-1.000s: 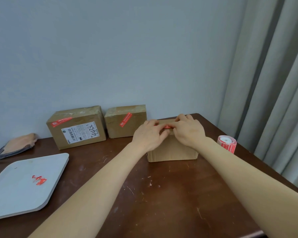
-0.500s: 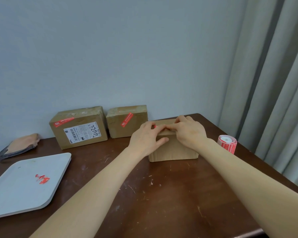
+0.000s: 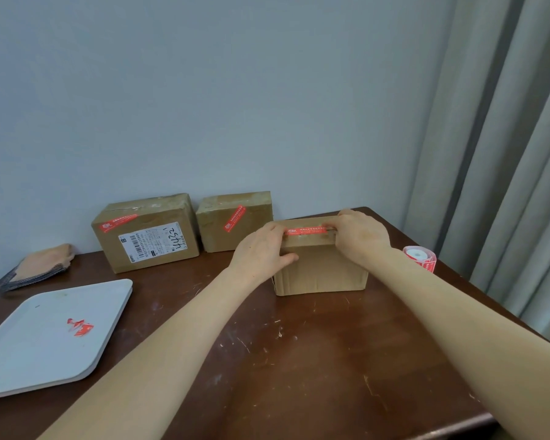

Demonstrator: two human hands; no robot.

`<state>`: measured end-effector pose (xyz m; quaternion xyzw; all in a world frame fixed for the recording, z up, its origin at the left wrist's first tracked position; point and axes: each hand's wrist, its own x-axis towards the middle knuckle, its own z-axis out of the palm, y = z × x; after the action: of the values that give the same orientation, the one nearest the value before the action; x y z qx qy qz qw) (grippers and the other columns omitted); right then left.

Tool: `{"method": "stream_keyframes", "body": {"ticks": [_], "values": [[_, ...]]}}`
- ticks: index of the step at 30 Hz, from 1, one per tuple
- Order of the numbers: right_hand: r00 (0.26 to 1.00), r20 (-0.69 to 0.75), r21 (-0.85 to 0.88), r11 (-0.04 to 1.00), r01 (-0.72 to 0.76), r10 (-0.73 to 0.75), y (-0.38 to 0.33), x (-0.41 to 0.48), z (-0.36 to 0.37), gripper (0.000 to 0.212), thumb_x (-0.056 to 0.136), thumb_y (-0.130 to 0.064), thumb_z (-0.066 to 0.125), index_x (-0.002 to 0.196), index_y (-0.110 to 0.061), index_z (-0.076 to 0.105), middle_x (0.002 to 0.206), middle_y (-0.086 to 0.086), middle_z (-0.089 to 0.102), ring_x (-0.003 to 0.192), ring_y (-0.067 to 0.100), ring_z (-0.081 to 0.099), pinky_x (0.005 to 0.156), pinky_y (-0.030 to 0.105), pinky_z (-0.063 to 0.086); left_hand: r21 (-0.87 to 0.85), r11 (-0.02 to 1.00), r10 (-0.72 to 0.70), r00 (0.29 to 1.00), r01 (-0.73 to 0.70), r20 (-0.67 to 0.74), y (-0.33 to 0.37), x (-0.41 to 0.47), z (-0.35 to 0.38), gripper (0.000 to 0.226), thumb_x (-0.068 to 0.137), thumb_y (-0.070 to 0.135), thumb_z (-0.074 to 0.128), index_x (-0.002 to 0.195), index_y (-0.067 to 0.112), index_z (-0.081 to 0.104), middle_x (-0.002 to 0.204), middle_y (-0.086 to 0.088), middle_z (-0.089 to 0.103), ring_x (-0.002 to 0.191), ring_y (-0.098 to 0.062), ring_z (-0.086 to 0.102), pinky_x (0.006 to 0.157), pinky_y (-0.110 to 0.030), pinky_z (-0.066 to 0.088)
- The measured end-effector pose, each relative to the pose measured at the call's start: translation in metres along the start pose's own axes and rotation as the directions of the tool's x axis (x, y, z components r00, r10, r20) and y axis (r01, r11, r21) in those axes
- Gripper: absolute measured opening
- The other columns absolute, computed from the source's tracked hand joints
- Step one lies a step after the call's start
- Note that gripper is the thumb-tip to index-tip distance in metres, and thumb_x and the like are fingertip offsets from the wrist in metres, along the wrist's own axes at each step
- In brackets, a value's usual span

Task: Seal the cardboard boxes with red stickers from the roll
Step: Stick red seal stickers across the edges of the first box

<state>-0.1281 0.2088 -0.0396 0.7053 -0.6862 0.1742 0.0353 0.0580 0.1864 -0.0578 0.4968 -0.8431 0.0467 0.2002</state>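
Head camera looks forward and down, seemingly close above the table [image 3: 299, 360].
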Motion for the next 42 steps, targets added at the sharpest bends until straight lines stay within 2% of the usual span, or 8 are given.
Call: {"method": "stream_keyframes", "body": {"ticks": [2, 4, 11, 16, 24, 29, 37, 42], "values": [[0.998, 0.046, -0.039, 0.998, 0.048, -0.047, -0.005, -0.002, -0.003, 0.055, 0.096, -0.01, 0.034, 0.134, -0.048, 0.047, 0.119, 0.003, 0.049, 0.111, 0.024, 0.046, 0.082, 0.034, 0.042, 0.082, 0.996, 0.036, 0.999, -0.038, 0.028, 0.001, 0.002, 0.001, 0.068, 0.083, 0.055, 0.058, 0.143, 0.034, 0.033, 0.129, -0.002, 0.046, 0.114, -0.019, 0.047, 0.08, -0.031, 0.05], [0.994, 0.09, -0.093, 0.993, 0.076, -0.068, -0.01, -0.002, -0.005, 0.056, 0.097, -0.012, 0.034, 0.132, -0.054, 0.044, 0.121, 0.003, 0.044, 0.115, 0.023, 0.041, 0.086, 0.034, 0.041, 0.155, 0.986, 0.059, 0.997, -0.065, 0.048, 0.003, 0.003, 0.002, 0.063, 0.083, 0.058, 0.056, 0.14, 0.043, 0.033, 0.124, -0.002, 0.042, 0.113, -0.02, 0.042, 0.075, -0.031, 0.05], [1.0, 0.019, -0.042, 0.999, 0.008, -0.007, 0.002, 0.003, 0.003, 0.038, 0.096, -0.013, 0.041, 0.118, -0.03, 0.066, 0.111, 0.002, 0.05, 0.102, 0.021, 0.047, 0.073, 0.03, 0.037, 0.099, 0.995, 0.03, 0.999, -0.031, 0.014, -0.002, 0.001, 0.003, 0.059, 0.083, 0.053, 0.059, 0.133, 0.025, 0.048, 0.125, 0.002, 0.048, 0.11, -0.016, 0.049, 0.08, -0.03, 0.049], [0.997, 0.01, -0.091, 0.992, 0.082, -0.081, -0.009, 0.002, 0.004, 0.042, 0.099, -0.023, 0.035, 0.13, -0.048, 0.051, 0.12, 0.005, 0.045, 0.113, 0.026, 0.042, 0.084, 0.035, 0.037, 0.23, 0.972, 0.031, 0.999, -0.038, 0.031, 0.011, 0.006, 0.002, 0.069, 0.078, 0.066, 0.055, 0.139, 0.042, 0.032, 0.117, -0.004, 0.042, 0.106, -0.021, 0.041, 0.066, -0.028, 0.041], [0.999, -0.015, -0.16, 0.987, -0.035, 0.033, 0.002, 0.002, 0.006, 0.04, 0.096, -0.019, 0.035, 0.126, -0.03, 0.059, 0.124, 0.004, 0.049, 0.117, 0.029, 0.041, 0.088, 0.037, 0.036, 0.188, 0.982, -0.016, 1.0, 0.012, 0.017, 0.011, 0.006, 0.003, 0.065, 0.079, 0.061, 0.059, 0.131, 0.024, 0.048, 0.123, -0.001, 0.044, 0.111, -0.019, 0.044, 0.073, -0.029, 0.046], [0.988, 0.04, -0.054, 0.987, 0.148, -0.146, -0.004, -0.006, 0.004, 0.047, 0.1, -0.018, 0.033, 0.131, -0.047, 0.051, 0.125, -0.001, 0.049, 0.117, 0.023, 0.041, 0.087, 0.03, 0.031, 0.148, 0.987, 0.061, 0.998, -0.057, -0.02, 0.012, -0.002, 0.006, 0.057, 0.086, 0.049, 0.057, 0.138, 0.04, 0.036, 0.126, 0.0, 0.046, 0.115, -0.021, 0.047, 0.078, -0.031, 0.047], [1.0, -0.003, 0.033, 0.999, -0.022, 0.023, 0.004, -0.001, 0.001, 0.037, 0.094, -0.008, 0.041, 0.111, -0.021, 0.071, 0.11, 0.005, 0.056, 0.1, 0.026, 0.054, 0.078, 0.033, 0.046, 0.072, 0.997, 0.0, 1.0, 0.001, -0.011, 0.005, -0.005, -0.002, 0.053, 0.084, 0.046, 0.062, 0.127, 0.017, 0.051, 0.12, 0.001, 0.051, 0.099, -0.018, 0.058, 0.076, -0.028, 0.048], [1.0, -0.027, 0.072, 0.997, -0.012, 0.014, 0.003, 0.0, 0.005, 0.042, 0.095, -0.009, 0.038, 0.126, -0.027, 0.06, 0.117, 0.007, 0.049, 0.113, 0.026, 0.044, 0.084, 0.036, 0.043, 0.094, 0.996, 0.003, 1.0, -0.003, 0.004, 0.004, -0.001, 0.0, 0.07, 0.081, 0.051, 0.062, 0.139, 0.019, 0.039, 0.128, -0.002, 0.045, 0.113, -0.019, 0.046, 0.082, -0.031, 0.048]]}}
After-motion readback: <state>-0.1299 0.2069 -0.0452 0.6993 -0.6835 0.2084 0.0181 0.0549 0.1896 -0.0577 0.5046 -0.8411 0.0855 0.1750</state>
